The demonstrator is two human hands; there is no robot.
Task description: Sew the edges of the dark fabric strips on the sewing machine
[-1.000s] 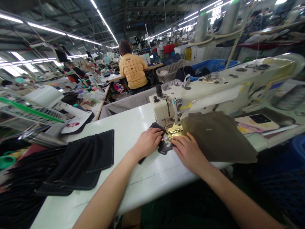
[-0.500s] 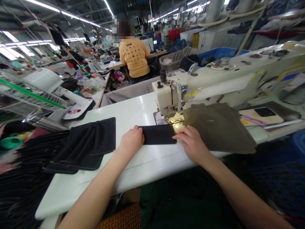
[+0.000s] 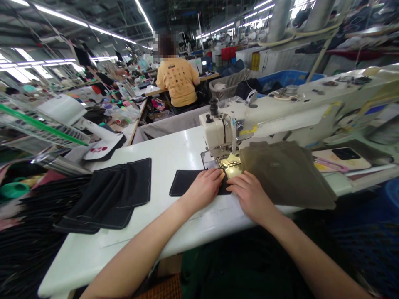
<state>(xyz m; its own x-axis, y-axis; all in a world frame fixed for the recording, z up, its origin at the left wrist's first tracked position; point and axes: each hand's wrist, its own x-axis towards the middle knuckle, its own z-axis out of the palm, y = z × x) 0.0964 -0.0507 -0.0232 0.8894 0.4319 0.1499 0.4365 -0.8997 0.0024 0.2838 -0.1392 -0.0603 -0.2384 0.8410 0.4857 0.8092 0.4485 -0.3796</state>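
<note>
A flat black fabric piece [image 3: 183,182] with pale stitching along its left edge lies on the white table, just in front of the sewing machine's head [image 3: 215,131]. My left hand [image 3: 207,185] lies over its middle, fingers closed together on the cloth near the presser foot [image 3: 220,162]. The fingers of my right hand [image 3: 251,193] are bent and closed at the cloth's right end, beside the brass plate [image 3: 233,165]. Both hands hide part of the piece, and the fingertips' exact grip is partly covered.
Black stitched pieces [image 3: 124,187] lie fanned out at left, beside a dark strip bundle [image 3: 34,224]. An olive fabric stack [image 3: 280,170] and a phone [image 3: 343,158] are at right. A person in a yellow shirt [image 3: 179,81] sits ahead, facing away.
My left hand has moved right along the black fabric piece from its left end toward the needle area, uncovering the stitched left edge. My right hand stays near the right end.
</note>
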